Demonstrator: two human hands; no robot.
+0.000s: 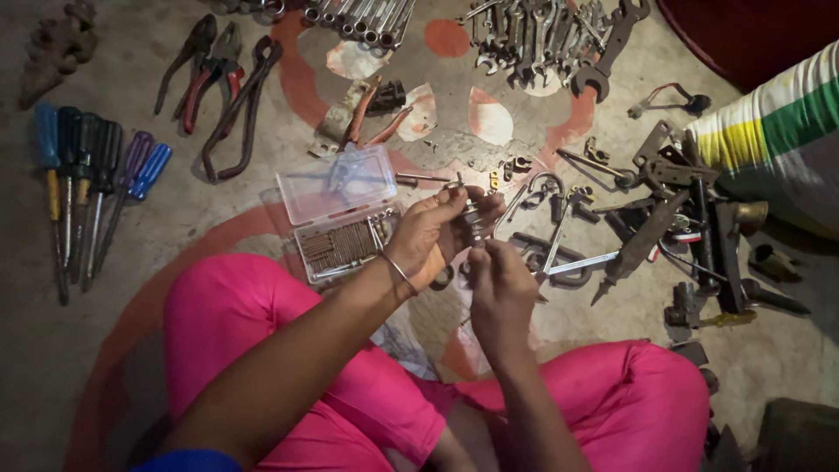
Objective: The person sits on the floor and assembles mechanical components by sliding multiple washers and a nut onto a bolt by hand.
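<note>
The floor [175, 218] is bare grey concrete, scuffed and marked with curved orange-red painted bands [297, 79] and pale patches. Light is dim and falls mostly on the middle, leaving the near corners dark. At the far right lies a dark red mat [752, 35], and beside it a cloth [778, 131] striped white, yellow and green.

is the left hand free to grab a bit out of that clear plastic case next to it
Probably not yet: the left hand is holding a small metal part. The clear case lies open right beside it, nothing blocking.
</note>
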